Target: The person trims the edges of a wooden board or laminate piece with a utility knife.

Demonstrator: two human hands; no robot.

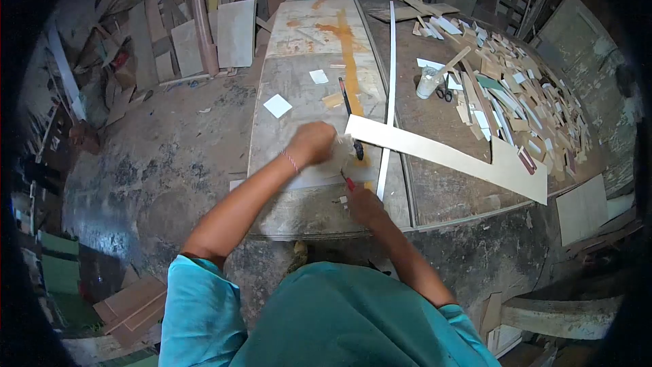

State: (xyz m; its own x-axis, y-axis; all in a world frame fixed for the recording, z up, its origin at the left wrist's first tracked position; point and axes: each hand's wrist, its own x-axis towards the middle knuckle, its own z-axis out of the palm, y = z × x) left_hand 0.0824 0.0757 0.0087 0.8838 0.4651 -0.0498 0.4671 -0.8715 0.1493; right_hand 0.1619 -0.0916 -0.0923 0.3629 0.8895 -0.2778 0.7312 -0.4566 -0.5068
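My left hand (314, 143) is closed in a fist over the workbench (292, 197), beside the end of a pale L-shaped board (435, 151). A small whitish bit shows at its fingertips, and I cannot tell what it is. Lower and to the right, my right hand (367, 208) grips a slim tool with a red handle (350, 183), its thin dark tip pointing toward the left hand. Between the hands and the board lies a small black object (358, 151), near a long dark stick-like tool (344, 94). Under the board runs a long white strip (392, 61).
White square pieces (277, 106) lie on the bench. To the right stand a cup (427, 84) with a wooden stick in it and black-handled scissors (445, 94). A heap of wood offcuts (523, 88) covers the right table. Boards (236, 34) lean at the back left.
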